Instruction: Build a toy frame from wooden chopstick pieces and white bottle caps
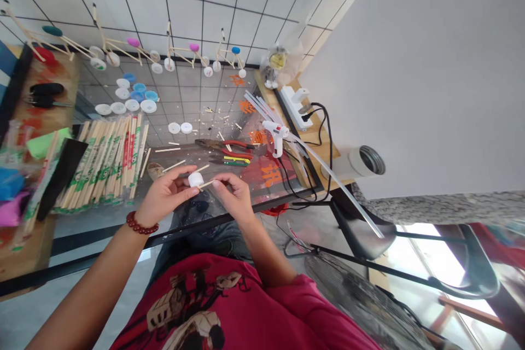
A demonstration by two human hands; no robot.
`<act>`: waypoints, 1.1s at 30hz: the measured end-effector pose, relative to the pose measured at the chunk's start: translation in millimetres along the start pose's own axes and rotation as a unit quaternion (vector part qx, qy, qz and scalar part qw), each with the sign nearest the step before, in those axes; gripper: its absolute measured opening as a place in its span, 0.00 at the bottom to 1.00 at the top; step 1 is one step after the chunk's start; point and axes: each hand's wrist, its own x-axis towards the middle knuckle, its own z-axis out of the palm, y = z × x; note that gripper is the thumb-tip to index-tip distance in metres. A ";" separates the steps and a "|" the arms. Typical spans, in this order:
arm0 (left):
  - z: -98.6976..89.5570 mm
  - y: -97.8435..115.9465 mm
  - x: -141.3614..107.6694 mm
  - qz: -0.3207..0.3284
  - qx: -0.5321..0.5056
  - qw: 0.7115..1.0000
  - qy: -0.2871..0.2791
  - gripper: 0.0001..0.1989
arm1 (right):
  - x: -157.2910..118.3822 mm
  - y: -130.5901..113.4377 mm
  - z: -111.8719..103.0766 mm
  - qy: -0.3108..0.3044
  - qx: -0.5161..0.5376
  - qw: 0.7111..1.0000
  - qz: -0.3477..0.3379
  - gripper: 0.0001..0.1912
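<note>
Over the near edge of the glass-topped table, my left hand [167, 190] holds a white bottle cap [196, 179] between thumb and fingers. Short pieces of wooden stick lie along two sides of the cap; whether they are glued to it I cannot tell. With thumb and forefinger, my right hand [237, 196] pinches the outer end of the nearer wooden stick [207, 184]. Just beyond my hands are pliers [225, 145] with red handles and a yellow-green cutter knife [233, 161]. Two loose white caps [180, 128] lie farther back.
Wrapped chopsticks [102, 164] fill the left side, with blue and white caps [133, 95] behind them. Several stick-and-cap models [191, 54] line the back edge. On the right, a white glue gun [277, 135] lies near a power strip [295, 106] and trailing black cables.
</note>
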 end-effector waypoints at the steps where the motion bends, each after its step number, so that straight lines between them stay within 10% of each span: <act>1: -0.2 1.9 -1.2 0.001 -0.005 1.000 -0.009 0.33 | 0.6 -1.5 -0.5 0.000 0.009 1.000 -0.001 0.10; 25: 5.0 -1.7 -10.2 -0.091 -0.097 0.991 -0.011 0.29 | 8.7 -6.5 7.5 -0.006 0.002 0.999 -0.031 0.14; 33: -0.9 10.7 4.9 -0.099 -0.225 0.968 0.043 0.21 | 23.7 18.9 -81.8 0.193 -0.245 0.949 -0.044 0.13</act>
